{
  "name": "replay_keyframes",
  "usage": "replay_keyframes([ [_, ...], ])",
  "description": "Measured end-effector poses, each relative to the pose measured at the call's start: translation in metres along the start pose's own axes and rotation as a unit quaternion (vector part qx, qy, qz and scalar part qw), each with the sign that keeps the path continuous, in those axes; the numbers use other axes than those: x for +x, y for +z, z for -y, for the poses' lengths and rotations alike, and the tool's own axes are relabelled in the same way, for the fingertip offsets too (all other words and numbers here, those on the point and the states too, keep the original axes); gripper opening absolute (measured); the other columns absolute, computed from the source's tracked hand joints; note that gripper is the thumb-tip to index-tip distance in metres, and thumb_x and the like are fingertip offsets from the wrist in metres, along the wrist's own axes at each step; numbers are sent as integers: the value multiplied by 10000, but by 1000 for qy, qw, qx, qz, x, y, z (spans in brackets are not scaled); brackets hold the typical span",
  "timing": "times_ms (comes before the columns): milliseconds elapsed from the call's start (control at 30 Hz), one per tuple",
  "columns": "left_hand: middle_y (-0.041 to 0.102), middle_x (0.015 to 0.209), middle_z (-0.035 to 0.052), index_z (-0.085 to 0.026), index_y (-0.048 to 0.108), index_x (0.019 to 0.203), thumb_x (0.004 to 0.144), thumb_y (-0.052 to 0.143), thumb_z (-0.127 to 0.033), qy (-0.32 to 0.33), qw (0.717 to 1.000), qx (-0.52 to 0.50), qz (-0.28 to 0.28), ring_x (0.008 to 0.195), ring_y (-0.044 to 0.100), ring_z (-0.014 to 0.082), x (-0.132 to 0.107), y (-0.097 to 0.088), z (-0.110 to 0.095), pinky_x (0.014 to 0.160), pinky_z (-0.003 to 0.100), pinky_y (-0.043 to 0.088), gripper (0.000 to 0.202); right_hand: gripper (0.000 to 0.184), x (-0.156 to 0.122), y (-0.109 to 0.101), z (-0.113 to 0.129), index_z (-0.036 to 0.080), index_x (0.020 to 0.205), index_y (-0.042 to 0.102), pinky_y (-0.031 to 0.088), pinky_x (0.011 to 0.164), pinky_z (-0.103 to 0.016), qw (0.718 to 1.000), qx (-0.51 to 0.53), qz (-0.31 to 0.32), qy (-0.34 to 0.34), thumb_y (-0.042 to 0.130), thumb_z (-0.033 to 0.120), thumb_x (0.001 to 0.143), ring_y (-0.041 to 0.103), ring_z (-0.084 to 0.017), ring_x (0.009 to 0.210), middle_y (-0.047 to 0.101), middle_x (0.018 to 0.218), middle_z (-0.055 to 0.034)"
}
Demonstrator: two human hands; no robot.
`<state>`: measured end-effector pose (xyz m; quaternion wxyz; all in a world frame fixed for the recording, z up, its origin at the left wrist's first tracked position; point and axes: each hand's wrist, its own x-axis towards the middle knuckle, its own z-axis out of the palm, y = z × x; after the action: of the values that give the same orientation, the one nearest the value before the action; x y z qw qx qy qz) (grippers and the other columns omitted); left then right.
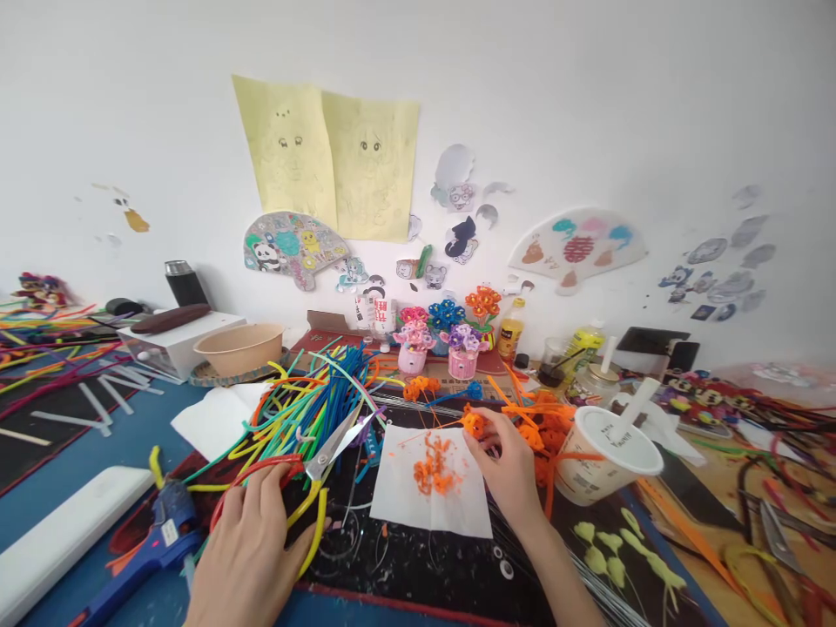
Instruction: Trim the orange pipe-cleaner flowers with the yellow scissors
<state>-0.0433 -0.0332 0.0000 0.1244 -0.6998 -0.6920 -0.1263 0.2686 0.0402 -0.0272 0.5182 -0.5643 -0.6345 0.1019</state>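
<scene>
My left hand (252,540) is closed around the handles of a pair of scissors (325,459), red and yellow near the grip. The silver blades point up and to the right, over a pile of coloured pipe cleaners (326,392). In my right hand (502,461), the fingertips pinch a small orange pipe-cleaner flower (474,424). Just left of that hand lies a white paper sheet (398,496) with orange fuzzy clippings (436,466) on it. More orange pipe-cleaner pieces (532,431) are bunched behind my right hand.
A blue glue gun (166,535) lies at the left front. A lidded paper cup (597,461) stands close to my right wrist. Potted pipe-cleaner flowers (413,357) and a tan bowl (241,350) are at the back. Pale green pieces (614,566) lie at the right front.
</scene>
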Motion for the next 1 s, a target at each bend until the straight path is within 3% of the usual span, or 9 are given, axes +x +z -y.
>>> replay_keyframes([
  [233,536,1256,216,-25,454,1279,832,455,-462,-17,998,56,-10,1063,505,381,-5,10,4,877,462,426,625,285,0,-1,0,202,1085,627,553,664,-340,1000,4,8,-11,570,373,864,620,-201,750,675,1016,-94],
  [333,527,1281,210,-52,424,1288,782,495,-540,-66,998,-18,13,1112,504,390,0,13,9,928,468,412,706,281,0,-1,0,208,1089,623,552,662,-340,1000,4,16,-10,569,374,868,619,-200,750,672,1022,-89],
  [433,558,1258,174,-112,400,1278,738,525,-561,-91,984,-134,77,1135,532,340,8,12,11,919,413,441,713,275,-1,-1,-1,210,1087,623,551,665,-338,1000,3,19,-15,574,367,867,623,-202,758,672,1029,-87],
  [500,568,1247,176,-115,401,1279,730,529,-541,-94,984,-121,86,1143,529,345,13,7,7,909,426,439,707,273,-1,0,-2,213,1086,625,551,664,-339,1000,-1,21,-18,580,364,863,623,-202,749,674,1014,-84],
  [600,525,1289,231,-52,408,1300,713,551,-535,-93,995,23,4,1182,465,407,20,-7,-4,955,510,365,774,271,-1,0,-3,216,1086,625,549,658,-340,999,-4,26,-19,583,360,861,616,-197,721,671,1001,-82],
  [733,494,1309,254,-7,404,1308,809,486,-392,-51,990,125,-39,1125,483,387,29,-30,-15,883,464,400,636,267,0,0,-5,217,1087,624,545,639,-329,999,-7,25,-20,582,354,862,613,-198,732,658,993,-80],
  [833,477,1326,253,-30,398,1307,851,431,-316,-57,985,150,-58,1099,505,363,37,-41,-15,845,427,421,539,269,0,0,-5,223,1091,622,546,647,-333,999,-13,26,-23,590,353,858,615,-200,735,653,983,-74],
  [1000,492,1302,232,-43,407,1292,825,512,-390,-71,984,120,-107,1155,475,405,52,-40,-10,895,472,410,591,276,-1,-1,-3,226,1096,620,553,668,-348,999,-21,29,-25,597,358,855,624,-209,748,657,992,-77],
])
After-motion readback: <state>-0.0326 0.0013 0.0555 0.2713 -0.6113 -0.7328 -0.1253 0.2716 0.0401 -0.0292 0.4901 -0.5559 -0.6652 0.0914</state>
